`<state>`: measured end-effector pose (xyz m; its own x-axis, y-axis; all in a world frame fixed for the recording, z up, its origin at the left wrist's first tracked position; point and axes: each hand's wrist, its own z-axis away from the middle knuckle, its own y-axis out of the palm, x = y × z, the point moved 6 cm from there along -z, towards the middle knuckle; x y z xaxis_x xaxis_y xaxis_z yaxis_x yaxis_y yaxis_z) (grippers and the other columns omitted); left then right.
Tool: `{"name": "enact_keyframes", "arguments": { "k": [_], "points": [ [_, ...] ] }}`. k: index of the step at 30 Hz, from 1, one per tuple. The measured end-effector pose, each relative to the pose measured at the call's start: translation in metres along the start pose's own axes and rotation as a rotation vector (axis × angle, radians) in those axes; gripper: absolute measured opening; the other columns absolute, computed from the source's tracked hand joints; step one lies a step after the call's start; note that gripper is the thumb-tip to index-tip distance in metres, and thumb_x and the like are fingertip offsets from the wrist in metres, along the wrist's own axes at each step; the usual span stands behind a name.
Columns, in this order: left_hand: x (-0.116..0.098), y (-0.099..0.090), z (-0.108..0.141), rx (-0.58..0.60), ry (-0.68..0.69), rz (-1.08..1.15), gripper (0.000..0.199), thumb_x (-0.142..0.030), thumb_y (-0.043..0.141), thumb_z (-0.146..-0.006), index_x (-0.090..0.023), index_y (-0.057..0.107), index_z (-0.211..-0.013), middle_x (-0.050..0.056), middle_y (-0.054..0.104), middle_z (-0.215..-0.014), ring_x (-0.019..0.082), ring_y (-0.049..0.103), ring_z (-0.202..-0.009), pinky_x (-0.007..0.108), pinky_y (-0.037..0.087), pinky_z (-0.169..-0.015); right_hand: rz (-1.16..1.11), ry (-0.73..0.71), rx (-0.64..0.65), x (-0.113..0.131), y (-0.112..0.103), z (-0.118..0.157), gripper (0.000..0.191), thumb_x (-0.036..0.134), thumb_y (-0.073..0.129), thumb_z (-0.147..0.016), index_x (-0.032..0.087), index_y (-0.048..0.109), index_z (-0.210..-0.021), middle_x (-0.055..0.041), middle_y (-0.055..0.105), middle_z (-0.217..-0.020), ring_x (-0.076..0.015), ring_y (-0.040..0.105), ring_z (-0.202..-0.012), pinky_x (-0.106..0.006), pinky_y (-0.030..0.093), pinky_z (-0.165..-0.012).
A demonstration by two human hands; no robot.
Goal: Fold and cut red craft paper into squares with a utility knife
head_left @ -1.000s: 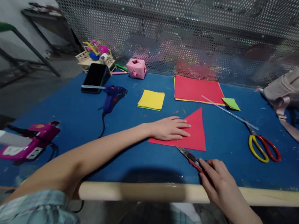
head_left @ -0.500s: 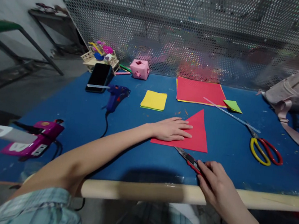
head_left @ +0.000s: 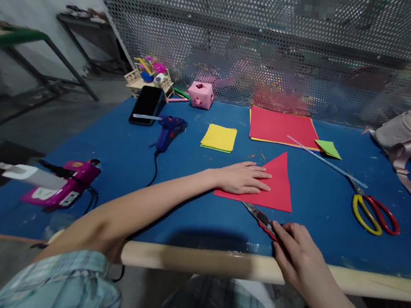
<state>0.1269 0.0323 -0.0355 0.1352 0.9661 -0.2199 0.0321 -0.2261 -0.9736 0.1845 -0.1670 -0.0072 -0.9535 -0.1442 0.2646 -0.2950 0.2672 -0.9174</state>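
My left hand (head_left: 244, 178) lies flat with fingers spread on a folded red paper triangle (head_left: 279, 188), pressing it to the blue tabletop. My right hand (head_left: 299, 248), near the front edge, is closed around a red and black utility knife (head_left: 265, 223). The knife's blade points up and left, its tip close to the triangle's bottom edge; whether it touches the paper I cannot tell. Part of the knife's handle is hidden by my fingers.
Behind lie yellow square papers (head_left: 219, 137), red sheets (head_left: 282, 127), a green folded paper (head_left: 328, 148) and a pink paper cube (head_left: 201, 95). Scissors (head_left: 376, 215) rest right. Leftward are a blue glue gun (head_left: 169, 132), a phone (head_left: 147, 105) and a magenta power strip (head_left: 75, 178).
The whole view has shifted slightly, so the tabletop things appear farther right. Both hands, the paper and the knife keep nearly the same places relative to each other.
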Motion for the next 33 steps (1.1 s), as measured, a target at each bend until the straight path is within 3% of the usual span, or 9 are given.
{"name": "enact_keyframes", "arguments": {
  "k": [5, 13, 27, 33],
  "points": [
    [-0.001, -0.001, 0.0, 0.011, -0.003, -0.03, 0.041, -0.04, 0.036, -0.102, -0.031, 0.051, -0.139, 0.003, 0.034, -0.156, 0.022, 0.029, -0.145, 0.042, 0.018, -0.118, 0.022, -0.042, 0.006, 0.005, 0.001, -0.004, 0.032, 0.016, 0.045, -0.095, 0.009, 0.058, -0.123, -0.0131, 0.059, -0.094, -0.0215, 0.056, -0.081, -0.033, 0.053, -0.068],
    [-0.001, -0.001, 0.0, 0.001, -0.003, -0.024, 0.039, -0.039, 0.038, -0.102, -0.034, 0.051, -0.139, 0.001, 0.034, -0.156, 0.02, 0.029, -0.145, 0.041, 0.018, -0.118, 0.006, -0.041, 0.028, 0.007, 0.006, -0.006, 0.034, 0.017, 0.044, -0.096, 0.01, 0.057, -0.126, -0.013, 0.059, -0.096, -0.0213, 0.056, -0.082, -0.034, 0.053, -0.07],
    [-0.002, -0.003, 0.0, -0.008, 0.01, -0.017, 0.041, -0.039, 0.039, -0.102, -0.029, 0.053, -0.138, 0.004, 0.035, -0.156, 0.022, 0.029, -0.145, 0.041, 0.017, -0.118, -0.041, -0.041, 0.083, 0.019, 0.012, -0.01, 0.035, 0.018, 0.043, -0.097, 0.009, 0.055, -0.128, -0.0137, 0.058, -0.097, -0.0222, 0.054, -0.085, -0.035, 0.053, -0.071],
    [-0.002, -0.002, -0.001, 0.011, -0.006, 0.008, 0.041, -0.039, 0.039, -0.101, -0.028, 0.053, -0.138, 0.004, 0.034, -0.156, 0.021, 0.028, -0.145, 0.04, 0.016, -0.119, -0.012, -0.034, -0.023, 0.012, -0.001, 0.001, 0.034, 0.02, 0.046, -0.096, 0.011, 0.055, -0.127, -0.0129, 0.058, -0.097, -0.0221, 0.055, -0.085, -0.034, 0.054, -0.071]
  ]
}}
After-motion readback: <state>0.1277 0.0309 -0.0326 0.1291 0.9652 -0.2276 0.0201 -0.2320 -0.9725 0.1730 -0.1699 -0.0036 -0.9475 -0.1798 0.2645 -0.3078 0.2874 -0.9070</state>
